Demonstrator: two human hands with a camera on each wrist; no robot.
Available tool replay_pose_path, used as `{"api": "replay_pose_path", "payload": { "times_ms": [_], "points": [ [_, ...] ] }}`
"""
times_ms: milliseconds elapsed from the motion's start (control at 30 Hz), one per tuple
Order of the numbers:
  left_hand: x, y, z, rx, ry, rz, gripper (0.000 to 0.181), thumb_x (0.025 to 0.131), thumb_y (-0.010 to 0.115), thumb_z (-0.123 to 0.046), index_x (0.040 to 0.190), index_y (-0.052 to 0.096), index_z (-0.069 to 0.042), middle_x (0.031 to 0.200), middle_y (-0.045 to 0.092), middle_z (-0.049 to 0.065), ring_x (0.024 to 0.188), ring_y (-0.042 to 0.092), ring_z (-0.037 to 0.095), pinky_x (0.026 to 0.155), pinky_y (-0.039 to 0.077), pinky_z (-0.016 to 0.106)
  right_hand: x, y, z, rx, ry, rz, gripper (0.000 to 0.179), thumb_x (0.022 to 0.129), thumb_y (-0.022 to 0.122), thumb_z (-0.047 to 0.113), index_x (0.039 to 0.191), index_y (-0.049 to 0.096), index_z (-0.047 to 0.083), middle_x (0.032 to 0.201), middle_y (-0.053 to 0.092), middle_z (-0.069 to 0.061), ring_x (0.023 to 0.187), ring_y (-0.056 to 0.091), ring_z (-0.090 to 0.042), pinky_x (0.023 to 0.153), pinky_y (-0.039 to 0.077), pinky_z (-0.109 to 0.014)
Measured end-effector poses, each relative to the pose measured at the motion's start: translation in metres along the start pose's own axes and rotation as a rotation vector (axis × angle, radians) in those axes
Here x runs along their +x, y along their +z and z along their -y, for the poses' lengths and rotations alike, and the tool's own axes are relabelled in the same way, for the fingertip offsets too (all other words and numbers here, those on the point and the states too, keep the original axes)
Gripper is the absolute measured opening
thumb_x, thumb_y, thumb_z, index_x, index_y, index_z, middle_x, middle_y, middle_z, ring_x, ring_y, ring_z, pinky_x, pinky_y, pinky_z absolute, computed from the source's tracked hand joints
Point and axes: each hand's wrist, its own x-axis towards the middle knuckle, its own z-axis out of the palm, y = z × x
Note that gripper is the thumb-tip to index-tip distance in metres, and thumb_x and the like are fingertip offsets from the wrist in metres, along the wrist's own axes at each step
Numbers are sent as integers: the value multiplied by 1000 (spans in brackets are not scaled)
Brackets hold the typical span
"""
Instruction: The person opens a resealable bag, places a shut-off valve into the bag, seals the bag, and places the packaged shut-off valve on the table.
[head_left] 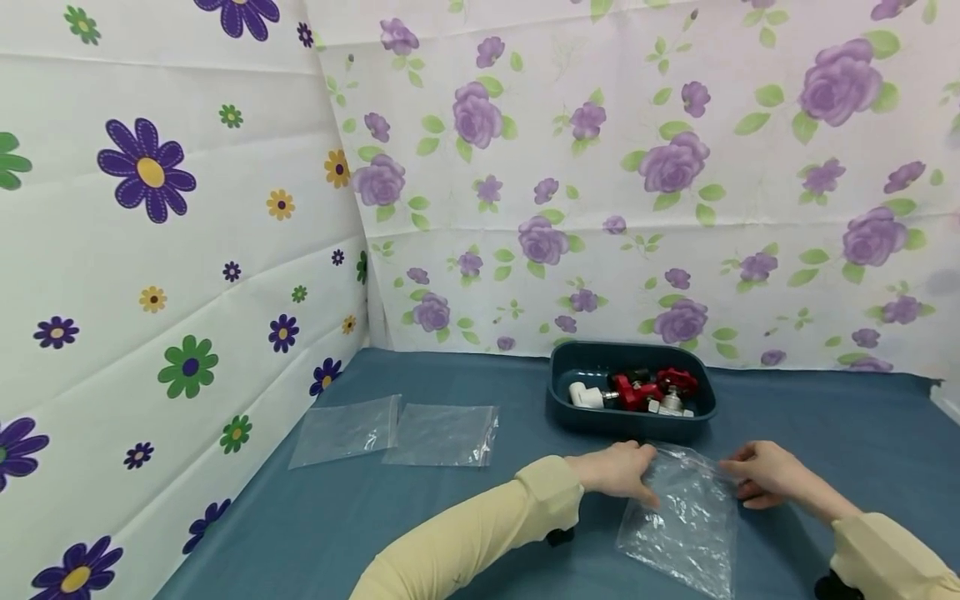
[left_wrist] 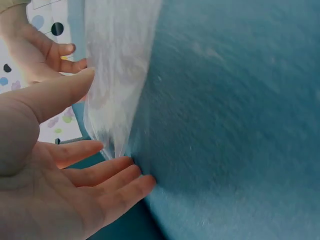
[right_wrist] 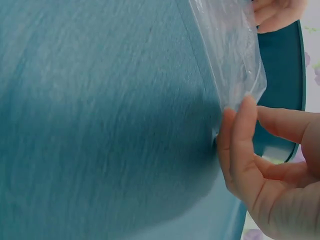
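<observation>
A clear plastic zip bag (head_left: 686, 529) lies on the blue tabletop in front of the tray. My left hand (head_left: 618, 472) rests at its upper left edge. In the left wrist view, the left thumb and fingers (left_wrist: 122, 192) are spread apart, touching the bag's side. At the upper right corner, my right hand (head_left: 768, 475) pinches the bag's edge between thumb and curled fingers, as the right wrist view shows the fingertips (right_wrist: 246, 107) on the film. Nothing shows inside the bag.
Behind the bag stands a dark teal tray (head_left: 558, 412) with red-handled metal valves (head_left: 637, 392) and a white fitting (head_left: 585, 395). Two more clear bags, one left (head_left: 341, 431) and one beside it (head_left: 442, 435), lie flat. Flowered sheets (head_left: 480, 208) border the table.
</observation>
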Motion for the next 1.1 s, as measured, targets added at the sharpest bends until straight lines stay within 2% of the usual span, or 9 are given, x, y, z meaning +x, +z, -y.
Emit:
{"api": "replay_pose_path", "payload": {
  "times_ms": [133,267,400,533,767,867,1100],
  "points": [
    [-3,-3,0,-77,15,-47,58,81,70,-32,130,44,-14,118,48,-6,101,46,3,77,39,16,-1,3,0,67,-19,-13,37,88,59,12,103,42,-16,71,53,-12,59,57,-18,53,51,-31],
    [-3,-3,1,-165,13,-124,53,79,73,-26,125,49,-15,108,48,-6,89,46,3,69,39,15,1,1,-3,151,-34,17,41,88,59,13,107,40,-19,72,55,-13,61,59,-20,56,52,-34],
    [-3,-3,3,-250,9,-199,50,77,75,-24,119,51,-15,102,47,-5,79,45,3,64,39,15,-3,0,-2,204,-99,25,43,90,57,13,109,40,-21,71,56,-13,62,59,-21,58,52,-37],
    [-5,-4,5,-340,22,-247,49,75,76,-18,117,51,-14,98,46,-4,72,46,2,60,40,15,-10,-1,4,206,-164,-1,39,92,54,13,108,44,-21,70,57,-12,63,59,-22,58,52,-38],
    [-15,-9,10,-531,77,-317,51,72,77,-7,115,50,-10,99,47,-2,68,51,2,58,44,16,-17,-5,10,229,-204,-12,37,94,50,16,107,47,-20,72,56,-10,64,59,-20,59,52,-39],
    [-19,-11,12,-580,84,-342,50,71,77,-5,114,51,-10,100,49,-1,68,52,3,59,45,16,-19,-7,14,228,-220,-9,39,94,51,18,106,48,-19,74,57,-9,65,59,-20,59,52,-39],
    [-23,-15,16,-616,109,-369,45,72,76,-2,111,54,-10,99,50,-2,68,53,3,59,45,17,-23,-9,20,228,-233,23,39,94,52,20,106,51,-17,74,57,-10,66,59,-21,61,52,-40]
  ]
}}
